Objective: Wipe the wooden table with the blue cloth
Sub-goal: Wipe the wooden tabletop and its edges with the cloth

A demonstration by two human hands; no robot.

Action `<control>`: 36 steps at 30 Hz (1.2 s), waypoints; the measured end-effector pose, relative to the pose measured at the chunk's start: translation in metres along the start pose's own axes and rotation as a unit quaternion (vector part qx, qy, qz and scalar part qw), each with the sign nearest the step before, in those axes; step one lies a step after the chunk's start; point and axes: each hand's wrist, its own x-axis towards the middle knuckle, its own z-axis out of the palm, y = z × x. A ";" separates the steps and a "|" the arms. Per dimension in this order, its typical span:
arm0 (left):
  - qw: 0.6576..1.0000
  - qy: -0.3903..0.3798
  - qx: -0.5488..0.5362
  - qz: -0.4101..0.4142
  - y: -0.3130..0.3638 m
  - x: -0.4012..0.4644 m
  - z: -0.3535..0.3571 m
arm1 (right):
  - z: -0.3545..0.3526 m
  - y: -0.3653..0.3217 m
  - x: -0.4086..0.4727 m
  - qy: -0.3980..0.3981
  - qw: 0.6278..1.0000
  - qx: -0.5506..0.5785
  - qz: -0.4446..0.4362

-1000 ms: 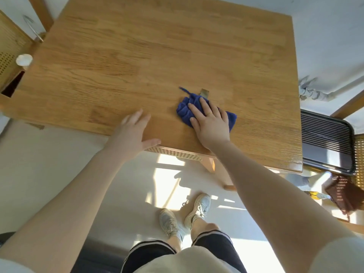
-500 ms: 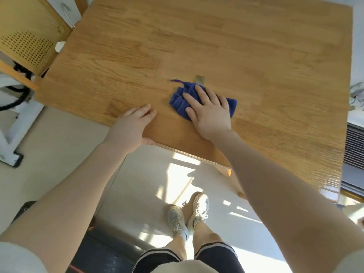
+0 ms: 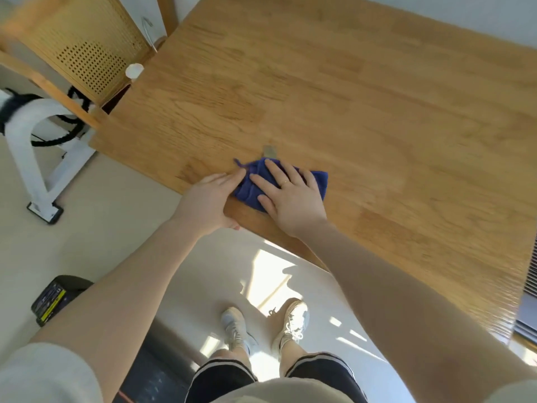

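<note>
The wooden table (image 3: 363,106) fills the upper right of the head view. A crumpled blue cloth (image 3: 247,186) lies near its front edge, with a small grey tag sticking out at its far side. My right hand (image 3: 290,196) lies flat on top of the cloth, palm down, fingers spread, pressing it onto the wood. My left hand (image 3: 207,199) rests flat on the table's front edge just left of the cloth, its fingertips touching the cloth's left side and its thumb under the edge.
A wooden chair with a perforated back (image 3: 84,45) stands at the table's left corner, with a small white round object (image 3: 134,70) beside it. A white frame (image 3: 32,146) and a dark device (image 3: 53,298) sit on the floor at left. My feet (image 3: 264,324) are below the table's edge.
The cloth under my right hand has slid left along the front edge until it meets my left hand's fingertips. The camera view has swung left, bringing the chair and floor further into sight.
</note>
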 end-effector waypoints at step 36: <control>0.996 0.025 0.075 0.045 -0.192 0.021 -0.040 | 0.023 -0.133 0.087 0.079 0.972 -0.017 0.220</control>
